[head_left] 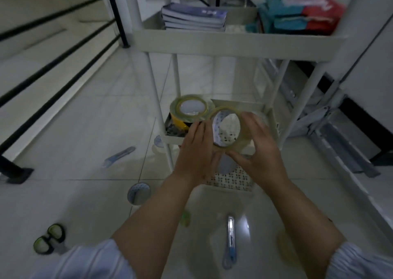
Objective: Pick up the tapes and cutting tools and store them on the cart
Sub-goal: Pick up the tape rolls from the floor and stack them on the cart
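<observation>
Left hand [196, 151] and right hand [260, 149] together grip a clear tape roll [227, 127] over the cart's low tray [274, 119]. Beyond them, stacked tapes [190, 110] are stored; scissors [50, 238] and two cutters [230, 242] [119, 156] remain floorbound.

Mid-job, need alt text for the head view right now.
Both hands, left hand and right hand, hold a clear tape roll over the cart's bottom tray, beside stacked tape rolls. Scissors and two utility knives lie on the floor.
</observation>
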